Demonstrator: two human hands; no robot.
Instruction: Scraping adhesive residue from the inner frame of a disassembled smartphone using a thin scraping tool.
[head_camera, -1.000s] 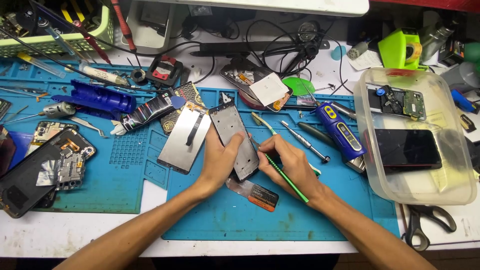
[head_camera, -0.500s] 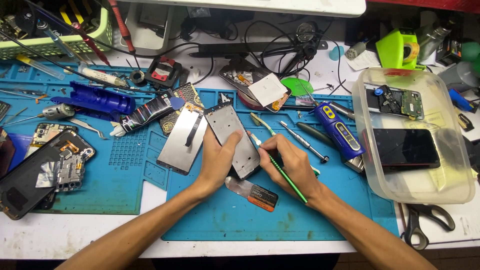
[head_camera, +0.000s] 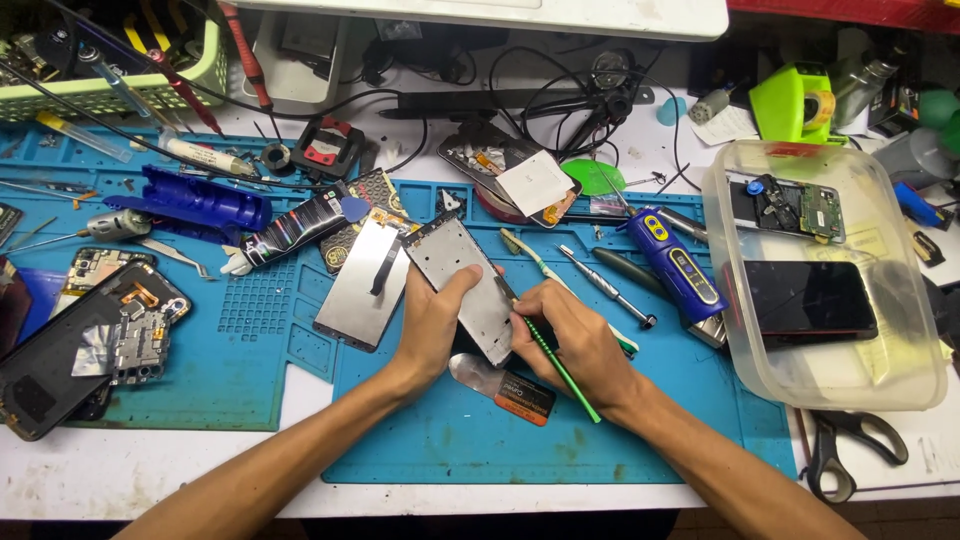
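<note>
While an opened phone (head_camera: 75, 350) with its bare circuit boards lies at the far left of the blue work mat (head_camera: 620, 440), a blue tool case (head_camera: 195, 200) sits above it and a black-and-white glue tube (head_camera: 290, 232) points down-left beside that. Next to the tube a flat silver panel (head_camera: 360, 285) rests on the mat, just left of the left hand (head_camera: 432, 325). That hand is curled around the phone frame (head_camera: 468, 285), thumb across its face and the fingers hidden beneath, holding it tilted above the mat near the middle of the worktop (head_camera: 150, 470). Below the frame a thin metal pry card (head_camera: 500, 385) with a black and orange end lies flat. Touching the frame's right edge, the right hand (head_camera: 570, 340) pinches a slim green tool (head_camera: 560, 370) like a pen, its tip at the frame's side. To the right lie a small screwdriver (head_camera: 605, 285) and a blue and yellow electric screwdriver (head_camera: 680, 270). Farther right, a clear plastic tub (head_camera: 900, 390) holds a dark phone screen (head_camera: 810, 298) and a green circuit board (head_camera: 795, 200). Black scissors (head_camera: 845, 450) lie at the worktop's front edge, just under the tub.
</note>
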